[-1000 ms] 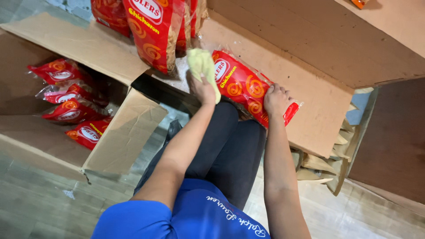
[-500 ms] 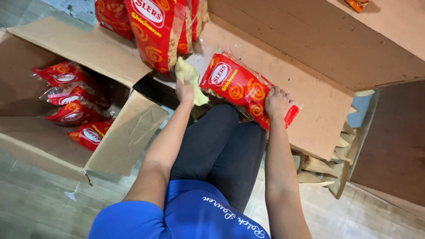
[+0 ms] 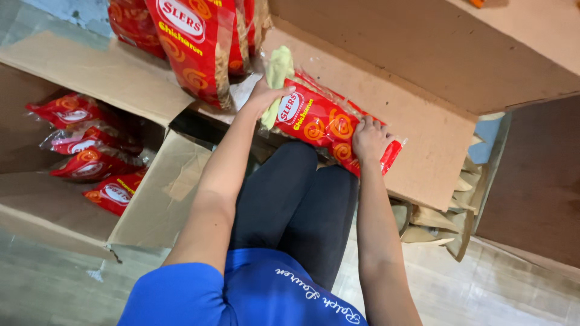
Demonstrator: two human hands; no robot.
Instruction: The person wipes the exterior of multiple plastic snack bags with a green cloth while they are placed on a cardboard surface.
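Note:
A red and clear snack packet (image 3: 317, 124) lies on a cardboard flap (image 3: 423, 127) in front of my knees. My right hand (image 3: 368, 139) presses down on its lower end and grips it. My left hand (image 3: 264, 96) holds a pale green cloth (image 3: 278, 69) against the packet's upper end. More red snack packets (image 3: 187, 36) stand upright just left of my left hand.
An open cardboard box (image 3: 66, 199) at the left holds several red packets (image 3: 90, 157). A large cardboard box (image 3: 435, 42) fills the upper right. Folded cardboard pieces (image 3: 441, 211) lie at the right, on a pale wooden floor (image 3: 483, 290).
My left hand with the cloth has slid along the packet towards its upper end. The packet has shifted slightly. My right hand stays on its lower end.

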